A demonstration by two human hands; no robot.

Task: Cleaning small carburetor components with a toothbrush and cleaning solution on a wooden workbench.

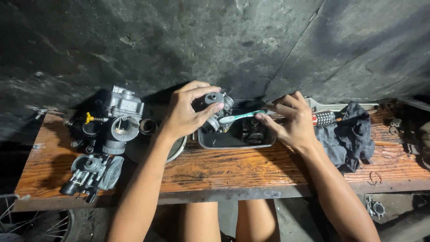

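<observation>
Left grip [188,110] is closed around a small grey metal engine part [216,110], thumb and fingers pinching it from above and holding it over the near left corner of a dark rectangular metal tray [233,142]. Right grip [291,121] is narrow, fingers pinched on the handle of a toothbrush [244,116] with a green and white body; its bristle end touches the held part. Another dark part lies inside the tray, just below the brush.

All of this rests on a worn wooden bench [233,168] set against a dark, stained wall. At the left end of the bench stands a silver carburetor body [123,110] with a yellow-tipped screw, and nearer the front edge lies a second carburetor [92,172], tilted on its side. A round metal dish [177,150] sits partly under the left wrist, just beside the tray. To the right of the right hand lies a dark crumpled rag [349,134], with a screwdriver handle [324,118] and an adjustable wrench [322,105] partly tucked behind it. The person's bare knees show below the bench edge.
</observation>
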